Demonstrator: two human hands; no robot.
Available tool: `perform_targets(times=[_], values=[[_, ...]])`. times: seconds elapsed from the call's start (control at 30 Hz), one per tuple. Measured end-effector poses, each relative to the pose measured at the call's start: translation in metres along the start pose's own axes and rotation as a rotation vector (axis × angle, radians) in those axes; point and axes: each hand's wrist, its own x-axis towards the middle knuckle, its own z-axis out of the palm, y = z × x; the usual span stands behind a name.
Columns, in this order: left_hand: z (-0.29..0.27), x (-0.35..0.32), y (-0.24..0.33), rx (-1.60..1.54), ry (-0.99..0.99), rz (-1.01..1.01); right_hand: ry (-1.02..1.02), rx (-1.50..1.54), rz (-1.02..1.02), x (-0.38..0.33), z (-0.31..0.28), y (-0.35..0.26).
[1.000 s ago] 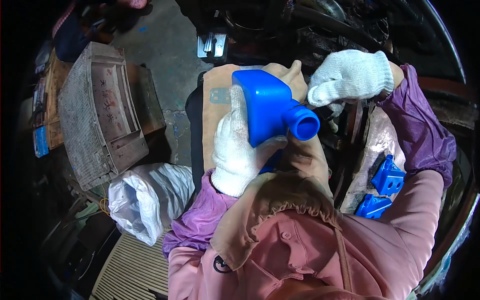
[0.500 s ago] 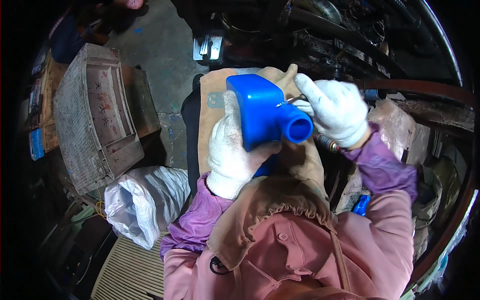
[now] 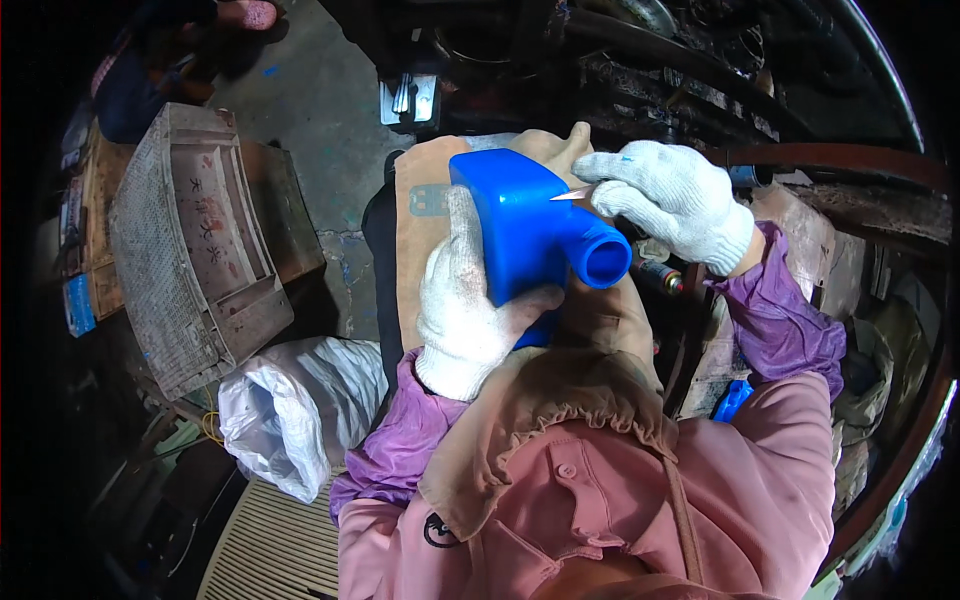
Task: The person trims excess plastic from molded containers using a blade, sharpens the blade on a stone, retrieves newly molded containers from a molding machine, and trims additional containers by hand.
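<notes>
A blue plastic jug (image 3: 515, 205) with a wide round neck lies tilted over my lap, its mouth (image 3: 606, 262) facing toward me. My left hand (image 3: 463, 295), in a white knit glove, is closed around the jug's left side, with the thumb across its near face. My gloved right hand (image 3: 665, 195) pinches a small knife (image 3: 574, 194) with a pointed, pale blade. The blade tip meets the jug's upper edge, just above the neck. The knife's handle is mostly hidden inside my fingers. Beneath the jug spreads a tan apron (image 3: 425, 235).
A worn wooden crate (image 3: 215, 250) stands at the left, with a white woven sack (image 3: 290, 410) below it. Dark machinery with a rusty rail (image 3: 830, 160) fills the far right. A small metal tray (image 3: 425, 98) sits ahead. A spray can (image 3: 660, 278) lies right of my lap.
My right hand has turned flatter and shifted slightly, bringing the knife blade into plain view along the jug's edge. My left hand and the jug have barely moved.
</notes>
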Motion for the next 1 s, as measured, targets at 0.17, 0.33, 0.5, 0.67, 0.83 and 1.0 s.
perform_targets(times=[0.17, 0.33, 0.5, 0.67, 0.83, 1.0], values=[[0.0, -0.001, 0.0, 0.052, 0.01, -0.013, -0.123, -0.185, 0.331, 0.012, 0.002, 0.008], [0.0, -0.003, 0.0, 0.094, 0.047, -0.056, 0.129, 0.107, 0.04, -0.003, 0.011, 0.011], [0.002, -0.003, -0.001, 0.058, 0.038, -0.048, 0.066, -0.015, -0.046, -0.005, 0.014, 0.008], [0.001, -0.003, 0.0, 0.009, 0.023, -0.048, -0.021, 0.102, 0.019, 0.004, -0.002, -0.002], [0.001, -0.002, 0.0, -0.002, 0.03, -0.002, -0.232, 0.155, 0.084, 0.022, -0.018, 0.007], [0.0, 0.002, -0.003, -0.054, 0.008, 0.051, -0.252, -0.101, 0.279, 0.034, -0.015, 0.017]])
